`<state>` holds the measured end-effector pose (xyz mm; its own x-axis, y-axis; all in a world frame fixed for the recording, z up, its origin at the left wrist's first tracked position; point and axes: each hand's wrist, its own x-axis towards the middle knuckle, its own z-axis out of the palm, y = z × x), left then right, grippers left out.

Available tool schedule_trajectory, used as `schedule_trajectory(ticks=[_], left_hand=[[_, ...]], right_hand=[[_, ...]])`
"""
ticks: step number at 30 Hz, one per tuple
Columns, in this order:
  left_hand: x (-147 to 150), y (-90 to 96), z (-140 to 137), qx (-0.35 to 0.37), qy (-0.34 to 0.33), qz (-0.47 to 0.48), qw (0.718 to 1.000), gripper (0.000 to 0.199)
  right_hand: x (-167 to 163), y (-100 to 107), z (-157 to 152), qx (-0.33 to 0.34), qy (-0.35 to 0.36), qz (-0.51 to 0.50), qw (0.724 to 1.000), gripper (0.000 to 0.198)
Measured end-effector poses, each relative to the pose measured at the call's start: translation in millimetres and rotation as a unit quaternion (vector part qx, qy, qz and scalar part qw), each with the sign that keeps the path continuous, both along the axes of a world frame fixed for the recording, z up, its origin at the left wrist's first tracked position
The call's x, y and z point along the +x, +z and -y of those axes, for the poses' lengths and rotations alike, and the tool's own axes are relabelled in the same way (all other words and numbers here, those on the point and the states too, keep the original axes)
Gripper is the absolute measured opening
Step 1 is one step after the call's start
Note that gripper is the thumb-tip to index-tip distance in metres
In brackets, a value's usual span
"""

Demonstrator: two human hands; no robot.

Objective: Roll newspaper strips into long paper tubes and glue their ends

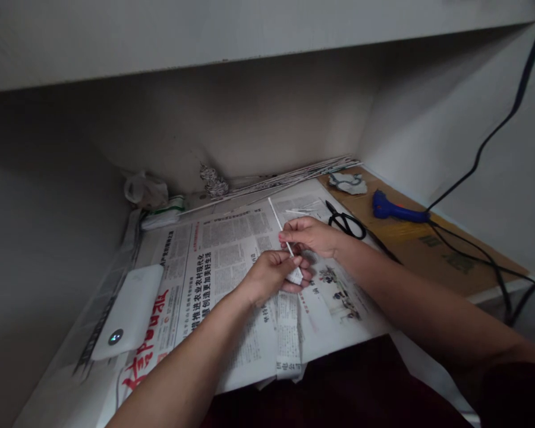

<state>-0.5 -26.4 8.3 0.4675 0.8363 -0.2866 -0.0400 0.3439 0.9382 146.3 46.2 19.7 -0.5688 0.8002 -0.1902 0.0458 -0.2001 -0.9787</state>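
Note:
A thin white stick (274, 214), perhaps rolled paper, slants up and away from between my hands. My right hand (314, 235) pinches it partway along with thumb and fingertips. Closer to me, my left hand (274, 273) is closed around its lower end and a small folded bit of printed paper (295, 276). Below the left fingers a strip of newspaper (289, 333) runs down to the table's front edge; whether it joins the stick is hidden by the fingers. Both hands are just above newspaper sheets (232, 238) spread on the table.
Black-handled scissors (346, 224) lie right of my hands. On cardboard (450, 261) rests a blue glue gun (399, 209) with a black cord (485, 142). Long thin paper sticks (289, 179) line the back wall. A white power bank (129, 312) lies left. An overhang (249, 30) spans above.

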Motion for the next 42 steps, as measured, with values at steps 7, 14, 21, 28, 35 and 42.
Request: schedule_trajectory(ticks=[7,14,21,28,35,42], left_hand=[[-0.5,1.5,1.4,0.006,-0.012,0.004,1.000,0.036],[-1.4,1.0,2.4,0.005,-0.027,-0.003,1.000,0.035],[-1.2,2.5,3.0,0.005,-0.043,-0.007,0.999,0.033],[-1.3,2.9,3.3,0.011,-0.040,-0.006,0.999,0.034],[-2.0,4.3,0.9,0.003,0.001,-0.002,1.000,0.034],[-1.0,5.5,2.9,0.009,0.001,0.001,1.000,0.034]], right_hand=[[2.1,1.5,-0.3,0.033,0.009,0.027,0.999,0.035],[4.4,6.6,1.5,-0.003,0.047,-0.013,0.999,0.029],[4.4,4.8,-2.6,0.007,-0.004,-0.024,1.000,0.027],[5.1,9.1,-0.3,0.001,0.005,-0.020,1.000,0.024],[12.6,11.1,-1.8,0.012,0.131,0.022,0.991,0.027],[7.6,7.3,0.7,-0.025,0.098,0.012,0.995,0.026]])
